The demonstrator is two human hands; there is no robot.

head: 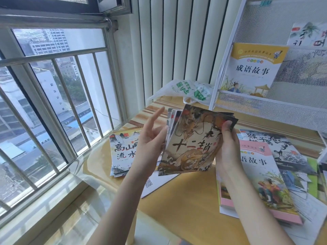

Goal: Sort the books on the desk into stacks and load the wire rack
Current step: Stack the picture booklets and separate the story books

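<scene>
I hold a fanned bundle of thin picture books (192, 140) upright above the wooden desk (185, 206); the front cover shows a dragon. My right hand (228, 149) grips the bundle's right edge, thumb on the cover. My left hand (150, 144) supports the left edge with its fingers spread and straight. A stack of thin books with a mountain cover (122, 152) lies on the desk to the left. A pink-edged story book (265, 183) lies on the right. The white wire rack (265, 106) stands at the back right with a yellow-topped book (253, 68) in it.
A white plastic bag with green print (185, 91) lies behind the bundle by the rack. More books and papers (300, 165) pile up at the desk's right. A barred window (53, 103) runs along the left. A white sheet with a QR code (155, 183) lies under the bundle.
</scene>
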